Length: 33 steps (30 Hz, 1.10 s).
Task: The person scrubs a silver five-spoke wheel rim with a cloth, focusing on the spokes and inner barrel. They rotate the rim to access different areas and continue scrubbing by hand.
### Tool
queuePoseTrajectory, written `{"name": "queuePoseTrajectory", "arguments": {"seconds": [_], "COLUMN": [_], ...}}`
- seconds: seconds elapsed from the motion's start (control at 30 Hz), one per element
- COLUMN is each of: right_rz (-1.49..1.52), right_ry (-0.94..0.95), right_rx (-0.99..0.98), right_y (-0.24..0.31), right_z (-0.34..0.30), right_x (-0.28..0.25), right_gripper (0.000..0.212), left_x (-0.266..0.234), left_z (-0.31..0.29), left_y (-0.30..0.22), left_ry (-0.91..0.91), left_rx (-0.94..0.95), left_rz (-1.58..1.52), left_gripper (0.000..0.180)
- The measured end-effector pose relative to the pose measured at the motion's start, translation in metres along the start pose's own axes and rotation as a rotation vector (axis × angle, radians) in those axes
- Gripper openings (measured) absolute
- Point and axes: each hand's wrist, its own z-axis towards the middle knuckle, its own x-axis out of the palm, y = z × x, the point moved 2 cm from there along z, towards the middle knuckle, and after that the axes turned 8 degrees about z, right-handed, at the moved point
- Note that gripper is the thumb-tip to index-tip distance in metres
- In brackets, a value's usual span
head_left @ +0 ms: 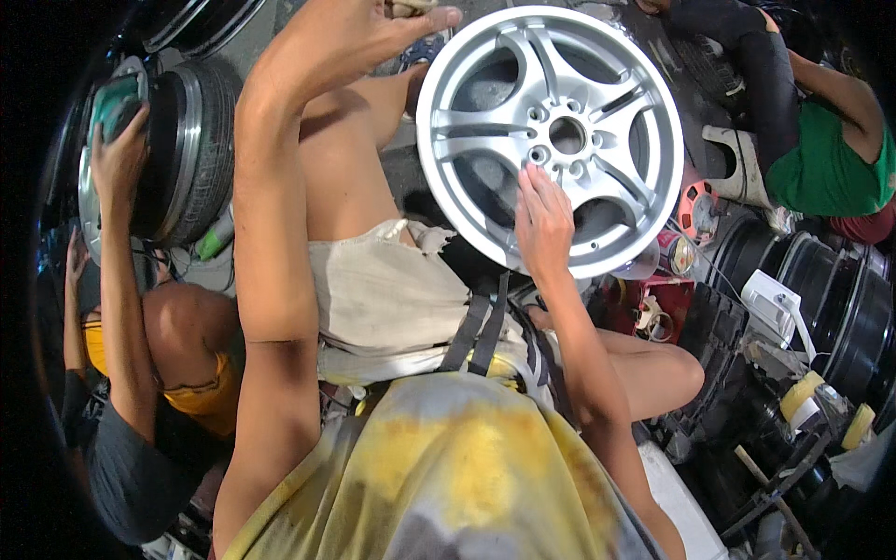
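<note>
In front of me a silver multi-spoke alloy wheel rim [553, 110] faces up, with no tire on it. My right hand [546, 219] rests on its near spokes, fingers stretched out and held together, the fingertips just below a bolt hole by the hub. Beyond the rim's far left edge is my left hand [397, 33], cut off by the top of the picture. Its thumb points right toward the rim. A bit of beige material [411, 7] shows at that hand, its kind unclear, and the fingers are mostly out of sight.
At left a person's hand [119, 154] presses a green pad on another wheel with a tire [201, 140]. Another person in a green top [835, 163] sits at far right. Dark rims [831, 280], a red container [658, 303], an open can [679, 254] and a white box [773, 303] crowd the right.
</note>
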Motion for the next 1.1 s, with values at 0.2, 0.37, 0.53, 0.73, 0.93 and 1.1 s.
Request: {"name": "queuePoseTrajectory", "arguments": {"seconds": [0.2,0.37,0.53,0.73,0.93,1.1], "right_rz": [-0.021,0.041,0.026,-0.033,-0.082,0.038], "right_ry": [0.147,0.108,0.064,0.248,0.469,0.108], "right_rx": [-0.3,-0.197,-0.201,-0.4,-0.553,-0.535], "right_y": [0.023,-0.018,-0.008,-0.02,0.014,-0.015], "right_z": [0.059,0.023,0.045,0.047,0.072,0.072], "right_x": [0.052,0.003,0.02,0.009,0.039,0.008], "right_gripper": [0.038,0.039,0.037,0.042,0.031,0.029], "left_x": [0.01,-0.014,0.006,0.0,0.009,0.001], "left_z": [0.001,-0.017,-0.005,-0.013,-0.006,-0.011], "left_y": [-0.013,-0.002,0.0,0.016,0.011,0.01], "left_ry": [0.028,0.032,0.048,0.021,0.028,-0.012], "left_rx": [0.208,0.002,0.139,0.025,0.296,0.138], "left_rz": [-0.102,-0.053,-0.069,-0.088,-0.106,-0.129], "left_gripper": [0.032,0.033,0.034,0.033,0.031,0.028]}}
